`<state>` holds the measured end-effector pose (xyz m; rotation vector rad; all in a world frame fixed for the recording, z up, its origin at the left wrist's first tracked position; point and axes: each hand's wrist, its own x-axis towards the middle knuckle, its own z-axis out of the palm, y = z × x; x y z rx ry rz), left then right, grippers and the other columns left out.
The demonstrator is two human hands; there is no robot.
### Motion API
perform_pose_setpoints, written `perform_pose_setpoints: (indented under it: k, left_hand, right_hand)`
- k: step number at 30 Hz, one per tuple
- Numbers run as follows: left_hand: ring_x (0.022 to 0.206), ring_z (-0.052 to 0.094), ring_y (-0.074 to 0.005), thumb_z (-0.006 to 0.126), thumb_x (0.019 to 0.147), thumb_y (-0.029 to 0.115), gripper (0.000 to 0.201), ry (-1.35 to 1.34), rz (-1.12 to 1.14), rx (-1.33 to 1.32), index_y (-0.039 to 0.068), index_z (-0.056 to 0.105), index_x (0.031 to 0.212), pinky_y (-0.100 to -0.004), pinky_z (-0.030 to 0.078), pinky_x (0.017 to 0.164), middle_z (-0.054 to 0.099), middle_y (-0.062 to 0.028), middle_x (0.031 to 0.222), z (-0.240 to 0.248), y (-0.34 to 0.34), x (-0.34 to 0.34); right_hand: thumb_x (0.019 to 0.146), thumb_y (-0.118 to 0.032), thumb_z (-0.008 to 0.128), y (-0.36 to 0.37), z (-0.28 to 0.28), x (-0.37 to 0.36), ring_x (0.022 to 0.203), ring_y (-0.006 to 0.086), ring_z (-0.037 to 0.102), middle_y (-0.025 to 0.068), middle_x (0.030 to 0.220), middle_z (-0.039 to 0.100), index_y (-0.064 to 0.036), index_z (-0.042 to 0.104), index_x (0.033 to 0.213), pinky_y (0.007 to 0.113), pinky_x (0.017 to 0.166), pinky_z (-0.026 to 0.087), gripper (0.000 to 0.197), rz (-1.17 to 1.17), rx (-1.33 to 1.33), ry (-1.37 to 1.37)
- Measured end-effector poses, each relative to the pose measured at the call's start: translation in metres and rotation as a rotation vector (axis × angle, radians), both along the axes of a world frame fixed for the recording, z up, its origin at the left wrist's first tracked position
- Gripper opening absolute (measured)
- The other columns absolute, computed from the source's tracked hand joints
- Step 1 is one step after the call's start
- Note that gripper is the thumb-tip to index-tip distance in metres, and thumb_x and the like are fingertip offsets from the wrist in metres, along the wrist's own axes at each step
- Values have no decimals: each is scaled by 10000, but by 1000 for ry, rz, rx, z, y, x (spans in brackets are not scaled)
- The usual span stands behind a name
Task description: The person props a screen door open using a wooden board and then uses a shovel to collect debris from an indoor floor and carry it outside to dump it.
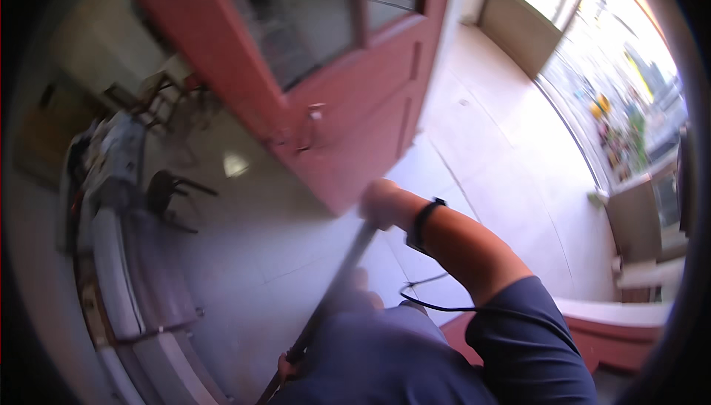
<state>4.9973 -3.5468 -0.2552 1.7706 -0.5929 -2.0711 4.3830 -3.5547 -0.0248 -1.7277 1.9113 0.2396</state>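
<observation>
Both hands grip long dark handle (pixel 333 286) — right hand (pixel 381 205) high, left hand (pixel 290 364) low, fingers wrapped.

Tilted head view, down onto floor (pixel 244 257)

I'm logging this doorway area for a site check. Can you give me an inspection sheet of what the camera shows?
Surface: pale tiled floor, sunlit near the doorway.
Job's things: long dark pole, slanted, held in both hands.
Clutter: dark chair and a blurred bench with items at left.
Grippers: right hand grips the pole's upper part; left hand grips lower down, mostly hidden.
Cables: thin black cord at the chest.
Surroundings: open red door with glass panes; bright street outside.
</observation>
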Motion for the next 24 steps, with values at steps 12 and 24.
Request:
perform_pose_setpoints:
  k: [12,24]
  left_hand:
    - [877,569,-179,474,934,125,154,-255,-556,-291,-11,536,971,-378,469,827,613,-120,916,2,-40,-111]
    - [913,618,-321,447,909,277,311,16,195,141,5,557,1008,-466,516,842,609,-144,1012,10,2,-316]
  right_hand:
    - [662,-143,699,61,11,-112,754,256,649,28,734,642,-157,689,781,389,633,501,121,90,30,181]
    - [735,-158,703,245,43,-249,806,241,674,30,837,699,-145,729,837,355,674,525,106,-193,47,171]
